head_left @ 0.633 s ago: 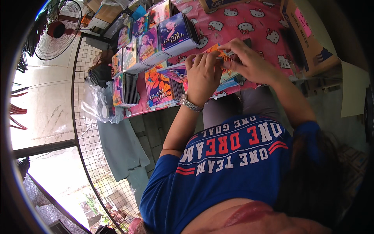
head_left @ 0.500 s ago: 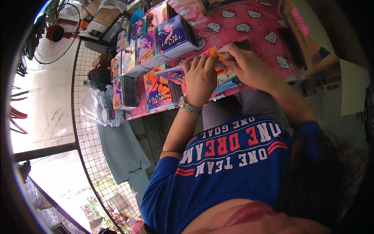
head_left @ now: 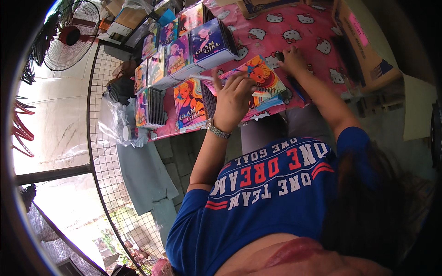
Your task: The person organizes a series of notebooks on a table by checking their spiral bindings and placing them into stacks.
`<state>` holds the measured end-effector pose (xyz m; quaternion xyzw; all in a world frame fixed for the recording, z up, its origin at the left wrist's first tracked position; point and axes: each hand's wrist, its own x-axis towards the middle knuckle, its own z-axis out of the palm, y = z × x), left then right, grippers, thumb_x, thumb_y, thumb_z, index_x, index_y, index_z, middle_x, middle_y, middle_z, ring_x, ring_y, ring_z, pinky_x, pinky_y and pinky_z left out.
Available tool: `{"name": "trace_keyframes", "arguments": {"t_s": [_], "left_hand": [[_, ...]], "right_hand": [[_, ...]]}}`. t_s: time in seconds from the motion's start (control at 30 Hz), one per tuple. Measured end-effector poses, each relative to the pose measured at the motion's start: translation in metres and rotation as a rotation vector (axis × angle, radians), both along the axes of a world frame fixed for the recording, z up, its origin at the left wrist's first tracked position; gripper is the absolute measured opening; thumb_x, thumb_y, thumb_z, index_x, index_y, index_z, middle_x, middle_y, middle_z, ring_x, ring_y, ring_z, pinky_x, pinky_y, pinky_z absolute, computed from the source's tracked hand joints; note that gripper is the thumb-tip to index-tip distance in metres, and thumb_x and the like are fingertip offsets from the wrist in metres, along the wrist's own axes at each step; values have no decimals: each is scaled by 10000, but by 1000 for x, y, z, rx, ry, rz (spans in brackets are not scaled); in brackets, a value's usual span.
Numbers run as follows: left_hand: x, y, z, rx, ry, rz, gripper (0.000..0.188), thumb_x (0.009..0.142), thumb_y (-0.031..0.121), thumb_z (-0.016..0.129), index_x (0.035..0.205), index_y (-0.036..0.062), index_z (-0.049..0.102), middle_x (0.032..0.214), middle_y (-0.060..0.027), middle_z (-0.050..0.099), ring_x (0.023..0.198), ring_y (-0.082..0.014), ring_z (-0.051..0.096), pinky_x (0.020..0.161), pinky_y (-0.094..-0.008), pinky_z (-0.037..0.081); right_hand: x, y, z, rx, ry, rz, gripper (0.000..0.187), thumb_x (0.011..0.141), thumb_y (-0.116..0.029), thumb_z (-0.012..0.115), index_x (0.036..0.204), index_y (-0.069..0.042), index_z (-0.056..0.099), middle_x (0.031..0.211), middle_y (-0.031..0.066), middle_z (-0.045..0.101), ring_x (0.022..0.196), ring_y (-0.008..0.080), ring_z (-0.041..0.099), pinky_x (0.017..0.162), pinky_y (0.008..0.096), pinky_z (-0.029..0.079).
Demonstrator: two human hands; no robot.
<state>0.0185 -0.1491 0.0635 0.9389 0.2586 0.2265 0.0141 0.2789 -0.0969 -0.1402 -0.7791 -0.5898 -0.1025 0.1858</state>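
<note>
Spiral notebooks with colourful illustrated covers lie in front of me. My left hand is bent over the left part of a bright notebook, its fingers pressing on it and one finger raised. That notebook lies on a low pile near the table's front edge. My right hand is beyond the pile's right side, fingers closed at a small dark object on the table. The fingers hide most of that object, so its kind cannot be made out. Left of my left hand stands an orange-covered notebook stack.
Several notebook stacks fill the table's left side. A pink patterned cloth covers the table. An open cardboard box stands at the right. Clear plastic hangs by the left edge, near a fan.
My right hand has left the notebook and moved away to the dark object. My left hand remains at the notebook, its fingers less curled and one now raised. More of the cover shows.
</note>
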Motion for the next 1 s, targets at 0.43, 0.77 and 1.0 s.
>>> {"name": "trace_keyframes", "arguments": {"t_s": [0.43, 0.77, 1.0], "left_hand": [[8, 0, -6, 24, -97, 153, 449, 704, 346, 854, 993, 85, 630, 1061, -61, 559, 1085, -305, 474, 948, -514, 331], [5, 3, -3, -17, -64, 137, 479, 720, 376, 843, 1032, 89, 619, 1069, -61, 563, 1108, -313, 481, 1005, -638, 254], [6, 3, 0, -83, -79, 145, 513, 720, 374, 848, 1057, 86, 589, 1084, -57, 577, 1144, -316, 486, 1002, -723, 213]], "right_hand": [[11, -50, 196, -516, 1326, 1023, 493, 757, -330, 649, 1133, -11, 639, 1142, 50, 579, 973, 155, 565, 880, 295, 454], [0, -52, 209, -537, 1367, 1133, 541, 720, -361, 696, 1150, -39, 627, 1059, 57, 612, 1023, 167, 591, 908, 305, 461], [-5, -39, 211, -536, 751, 989, 554, 746, -393, 694, 1183, -61, 617, 1127, 58, 592, 1044, 162, 587, 922, 311, 463]]}}
